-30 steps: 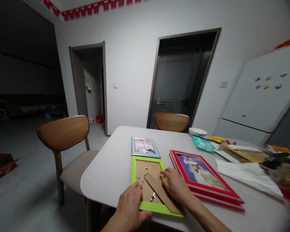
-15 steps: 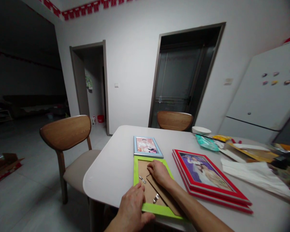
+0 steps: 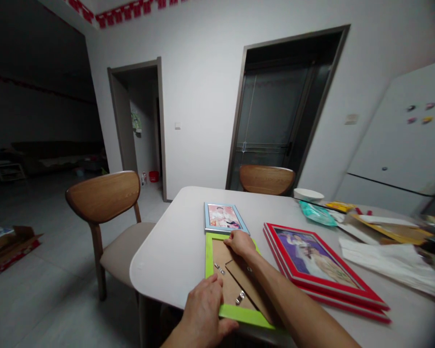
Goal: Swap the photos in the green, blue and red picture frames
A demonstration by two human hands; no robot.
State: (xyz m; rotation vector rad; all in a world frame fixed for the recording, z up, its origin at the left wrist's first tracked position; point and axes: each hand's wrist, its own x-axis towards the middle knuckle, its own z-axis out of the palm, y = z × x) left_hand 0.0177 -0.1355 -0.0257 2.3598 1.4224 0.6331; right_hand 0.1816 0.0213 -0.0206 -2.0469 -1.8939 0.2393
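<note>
A lime-green picture frame (image 3: 209,256) lies face down on the table, its brown backing board (image 3: 220,252) facing up. My left hand (image 3: 204,304) grips the near left corner, fingers over the left side and thumb along the near edge. At the far edge of the backing, my right hand (image 3: 242,244) has its fingers pinched together; what they hold, if anything, is hidden. Small metal hangers (image 3: 240,297) sit on the board beside a stand flap (image 3: 243,278), partly covered by my right forearm. Just beyond is a light-blue framed picture (image 3: 224,217), face up.
Two stacked red picture frames (image 3: 313,256) lie to the right. Behind them are a teal plastic packet (image 3: 317,213), a white bowl (image 3: 308,195), white sheets (image 3: 387,256) and a yellow envelope (image 3: 391,229). Wooden chairs (image 3: 105,195) stand left and at the far side.
The view has shifted slightly. My right hand has moved a little toward the far edge of the green frame. My left hand keeps its place on the near corner.
</note>
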